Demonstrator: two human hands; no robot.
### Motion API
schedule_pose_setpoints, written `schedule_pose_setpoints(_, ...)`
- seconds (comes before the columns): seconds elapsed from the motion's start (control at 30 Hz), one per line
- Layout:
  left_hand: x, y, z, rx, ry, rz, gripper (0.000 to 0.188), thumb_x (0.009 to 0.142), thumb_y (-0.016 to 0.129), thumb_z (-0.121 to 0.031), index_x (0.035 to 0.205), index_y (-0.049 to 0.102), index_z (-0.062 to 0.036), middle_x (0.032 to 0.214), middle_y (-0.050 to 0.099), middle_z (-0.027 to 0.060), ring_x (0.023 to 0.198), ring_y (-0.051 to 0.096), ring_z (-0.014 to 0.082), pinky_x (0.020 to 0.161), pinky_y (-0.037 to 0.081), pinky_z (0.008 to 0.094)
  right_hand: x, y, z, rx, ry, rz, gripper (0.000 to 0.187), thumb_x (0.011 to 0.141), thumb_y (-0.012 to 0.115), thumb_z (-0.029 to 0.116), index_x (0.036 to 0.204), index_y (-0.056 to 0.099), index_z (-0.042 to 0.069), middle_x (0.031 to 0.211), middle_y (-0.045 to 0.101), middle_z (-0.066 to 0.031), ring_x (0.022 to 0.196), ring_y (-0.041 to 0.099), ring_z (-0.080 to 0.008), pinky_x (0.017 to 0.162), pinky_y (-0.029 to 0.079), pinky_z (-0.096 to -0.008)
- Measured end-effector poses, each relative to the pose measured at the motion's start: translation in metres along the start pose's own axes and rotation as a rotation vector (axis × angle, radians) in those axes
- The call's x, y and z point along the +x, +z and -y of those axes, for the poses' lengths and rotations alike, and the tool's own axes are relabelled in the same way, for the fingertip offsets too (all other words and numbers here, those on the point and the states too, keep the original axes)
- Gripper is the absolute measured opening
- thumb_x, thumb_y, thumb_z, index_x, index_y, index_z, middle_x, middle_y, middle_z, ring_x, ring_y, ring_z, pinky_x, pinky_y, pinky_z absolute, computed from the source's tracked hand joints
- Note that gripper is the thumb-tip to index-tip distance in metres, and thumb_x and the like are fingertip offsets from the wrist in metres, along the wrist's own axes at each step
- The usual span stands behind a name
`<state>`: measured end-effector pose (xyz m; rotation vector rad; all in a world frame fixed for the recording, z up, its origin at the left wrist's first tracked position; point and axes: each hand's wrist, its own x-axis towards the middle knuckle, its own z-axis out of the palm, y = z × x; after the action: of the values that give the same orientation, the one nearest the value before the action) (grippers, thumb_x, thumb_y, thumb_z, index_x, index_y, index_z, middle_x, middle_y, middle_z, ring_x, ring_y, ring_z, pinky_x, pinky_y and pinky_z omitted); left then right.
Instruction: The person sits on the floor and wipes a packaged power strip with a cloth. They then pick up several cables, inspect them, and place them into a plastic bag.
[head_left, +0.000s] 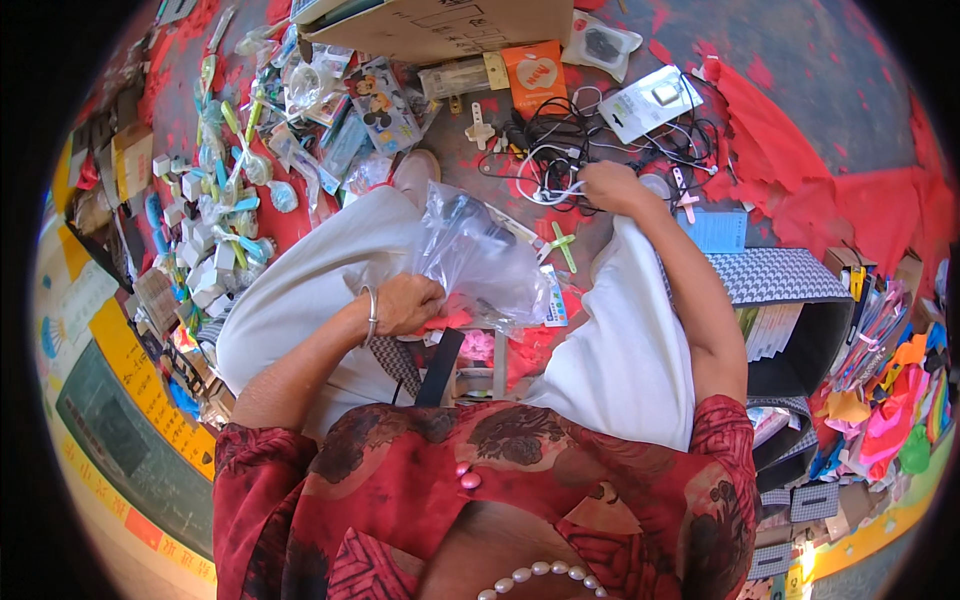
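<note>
My left hand [408, 303] is closed on the edge of a clear plastic bag [500, 272], which spreads out between my knees. Something dark shows inside the bag near its far end. Farther off to the right, my right hand [610, 188] has its fingers curled in at a tangle of black and white cables [553, 150]; a white cable passes at its fingertips. Part of that grip is hidden by the hand itself. A white blister pack [650, 104] lies on the cables just beyond, and a green cross-shaped piece [562, 246] rests between the bag and my right knee.
A cardboard box [440, 30] stands at the far side, with an orange card [535, 78] before it. Packaged small goods and brushes [240, 150] crowd the left. At the right are a patterned bin [790, 275], a blue package [716, 230] and torn red sheeting [780, 150].
</note>
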<state>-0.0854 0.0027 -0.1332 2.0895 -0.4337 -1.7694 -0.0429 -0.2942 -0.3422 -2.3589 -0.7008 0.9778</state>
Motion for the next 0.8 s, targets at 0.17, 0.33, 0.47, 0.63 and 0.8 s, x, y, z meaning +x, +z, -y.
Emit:
schedule_pose_setpoints(0.17,-0.001,0.002,0.001,-0.149,-0.055,-0.011,0.024,0.084,0.044,-0.016,0.088,0.060,0.0029,0.064,0.055,0.0136,0.053,0.055,0.0181,0.053,0.045,0.0337,-0.069,-0.058,-0.037,1.039,0.133,0.079,0.021,0.083,0.052,0.019,0.076,0.061,0.002,0.056,0.056,-0.0027,0.048,0.052,-0.0101,0.046,0.041,-0.0222)
schedule_pose_setpoints(0.33,0.002,-0.015,0.003,-0.373,-0.214,-0.254,0.023,0.085,0.043,-0.015,0.088,0.060,0.0009,0.059,0.050,0.0052,0.047,0.047,0.0120,0.047,0.040,0.0267,-0.129,-0.101,-0.059,1.498,0.005,-0.660,0.019,0.087,0.053,0.016,0.082,0.058,-0.002,0.055,0.052,-0.0059,0.045,0.048,-0.0127,0.044,0.039,-0.0233)
schedule_pose_setpoints(0.47,0.003,-0.024,0.002,-0.765,-0.311,-0.465,0.019,0.085,0.046,-0.012,0.083,0.060,-0.0006,0.053,0.039,-0.0016,0.042,0.037,0.0073,0.040,0.032,0.0226,-0.149,-0.092,-0.097,1.782,-0.433,-0.874,0.017,0.087,0.052,0.013,0.086,0.057,-0.004,0.060,0.052,-0.0072,0.049,0.046,-0.0145,0.045,0.036,-0.0236)
schedule_pose_setpoints(0.63,-0.003,-0.037,-0.006,-0.943,-0.305,-0.552,0.018,0.084,0.046,-0.013,0.082,0.060,-0.0014,0.051,0.037,-0.0024,0.042,0.034,0.0073,0.042,0.033,0.0219,-0.140,-0.047,-0.144,1.965,0.586,-1.202,0.017,0.090,0.046,0.011,0.096,0.054,-0.003,0.072,0.056,-0.0102,0.056,0.048,-0.0157,0.048,0.037,-0.0249)
schedule_pose_setpoints(0.8,-0.015,-0.054,-0.007,-1.000,-0.276,-0.616,0.021,0.083,0.042,-0.014,0.082,0.059,-0.0010,0.051,0.036,-0.0023,0.044,0.034,0.0069,0.043,0.033,0.0214,-0.137,-0.044,-0.153,1.965,0.630,-1.418,0.022,0.091,0.041,0.010,0.107,0.047,-0.003,0.090,0.060,-0.0159,0.067,0.058,-0.0203,0.054,0.045,-0.0272)
